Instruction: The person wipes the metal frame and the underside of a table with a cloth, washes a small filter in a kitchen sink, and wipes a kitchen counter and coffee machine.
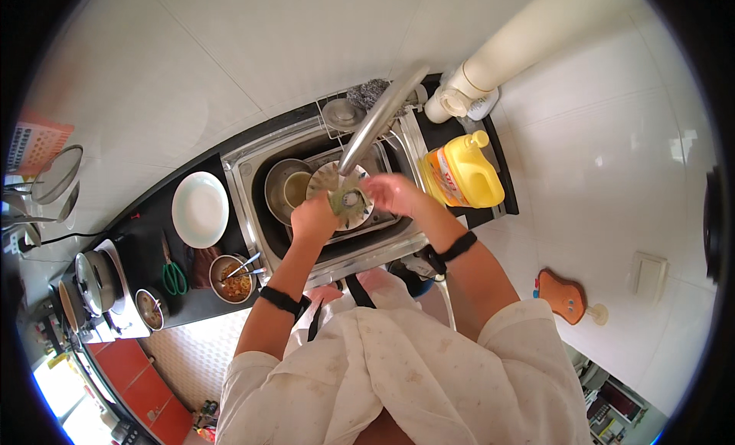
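Note:
A green dishcloth or scrubbing pad (340, 206) is gripped in my left hand (314, 218), over a patterned white plate (324, 182). A small round pale patch shows on the cloth; I cannot tell what it is. My right hand (396, 193) is at the plate's right rim, close to the cloth. Its fingertips are blurred, so a grip on either cannot be made out. The plate sits inside the steel sink (244, 183), below the metal faucet (379, 120). Left of it, a metal pan (275, 186) contains a smaller bowl (296, 189).
A yellow detergent jug (465, 172) stands right of the sink. On the left counter are a white oval dish (200, 209), green-handled scissors (173, 277), a bowl of food scraps with utensils (234, 287) and a smaller bowl (150, 309). A wire rack (324, 109) sits behind the sink.

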Demonstrator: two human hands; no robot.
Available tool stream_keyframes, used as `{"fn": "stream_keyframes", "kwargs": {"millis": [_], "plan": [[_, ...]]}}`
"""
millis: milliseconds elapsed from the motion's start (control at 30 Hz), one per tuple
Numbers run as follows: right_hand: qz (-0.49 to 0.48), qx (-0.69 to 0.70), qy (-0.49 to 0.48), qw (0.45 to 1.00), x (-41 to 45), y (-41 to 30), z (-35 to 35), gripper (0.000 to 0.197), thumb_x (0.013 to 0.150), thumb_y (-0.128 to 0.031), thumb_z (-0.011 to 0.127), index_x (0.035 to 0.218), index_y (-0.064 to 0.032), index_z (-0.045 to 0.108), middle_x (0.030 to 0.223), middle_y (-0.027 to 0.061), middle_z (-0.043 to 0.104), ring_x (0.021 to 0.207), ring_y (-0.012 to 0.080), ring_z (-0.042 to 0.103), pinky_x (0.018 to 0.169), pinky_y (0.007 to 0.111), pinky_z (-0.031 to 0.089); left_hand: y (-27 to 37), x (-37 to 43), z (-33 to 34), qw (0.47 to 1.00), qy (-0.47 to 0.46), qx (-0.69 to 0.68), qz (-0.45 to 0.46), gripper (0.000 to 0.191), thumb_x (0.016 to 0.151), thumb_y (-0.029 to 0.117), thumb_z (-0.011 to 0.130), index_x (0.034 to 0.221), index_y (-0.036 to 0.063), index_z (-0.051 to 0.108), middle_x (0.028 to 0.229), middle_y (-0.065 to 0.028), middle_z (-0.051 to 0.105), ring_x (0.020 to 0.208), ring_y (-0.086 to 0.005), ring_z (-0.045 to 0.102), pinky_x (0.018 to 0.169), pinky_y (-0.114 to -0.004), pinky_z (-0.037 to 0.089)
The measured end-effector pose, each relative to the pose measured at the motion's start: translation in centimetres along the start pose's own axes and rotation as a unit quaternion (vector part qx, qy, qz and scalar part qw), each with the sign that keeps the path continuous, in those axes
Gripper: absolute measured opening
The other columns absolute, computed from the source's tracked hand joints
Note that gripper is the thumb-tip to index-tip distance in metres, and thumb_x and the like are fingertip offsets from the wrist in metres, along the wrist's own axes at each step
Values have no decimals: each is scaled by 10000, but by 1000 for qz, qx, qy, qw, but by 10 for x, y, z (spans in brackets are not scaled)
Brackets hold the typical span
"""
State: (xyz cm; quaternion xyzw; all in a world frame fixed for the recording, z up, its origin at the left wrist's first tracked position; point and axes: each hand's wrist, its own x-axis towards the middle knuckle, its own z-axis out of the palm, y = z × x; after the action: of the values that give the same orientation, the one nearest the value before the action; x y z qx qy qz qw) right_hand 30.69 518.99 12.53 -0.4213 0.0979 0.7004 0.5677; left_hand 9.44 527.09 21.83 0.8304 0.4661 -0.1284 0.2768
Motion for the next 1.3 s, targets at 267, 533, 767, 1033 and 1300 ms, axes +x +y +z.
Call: {"fn": "stream_keyframes", "kwargs": {"millis": [267,533,767,1033,1300], "plan": [[-269,120,-43,955,24,-20,8,144,968,-107,536,1062,-5,576,1033,120,667,874,173,632,801,291,527,-17,-17,8,983,80,-165,21,563,688,394,798,1052,5,616,941,-199,687,929,-327,674,784,-428,516],[-158,-379,19,911,-95,54,44,470,938,-483,578,992,-24,668,920,33,674,828,140,643,738,290,513,-27,-29,41,863,-127,-487,33,614,958,602,424,1088,31,607,861,-55,632,752,-148,604,663,-273,493],[-454,-480,296,689,-184,127,57,442,942,-403,574,798,15,580,663,167,603,587,297,566,587,387,436,-40,-59,69,836,-58,-521,163,512,1021,452,400,1190,19,615,1094,-72,653,975,-143,613,870,-283,460],[-424,-499,385,651,-277,221,7,367,927,-379,557,830,-32,623,775,169,656,725,363,640,660,430,500,-20,-124,83,831,-239,-475,160,285,963,230,519,1142,31,617,973,-74,682,835,-146,632,763,-264,493],[-463,-486,540,507,-369,309,-75,367,852,-337,622,644,-37,583,707,146,582,744,348,563,656,477,448,49,-193,153,819,-378,-292,317,212,917,130,534,1070,41,651,975,-54,671,897,-139,614,809,-291,478]]}}
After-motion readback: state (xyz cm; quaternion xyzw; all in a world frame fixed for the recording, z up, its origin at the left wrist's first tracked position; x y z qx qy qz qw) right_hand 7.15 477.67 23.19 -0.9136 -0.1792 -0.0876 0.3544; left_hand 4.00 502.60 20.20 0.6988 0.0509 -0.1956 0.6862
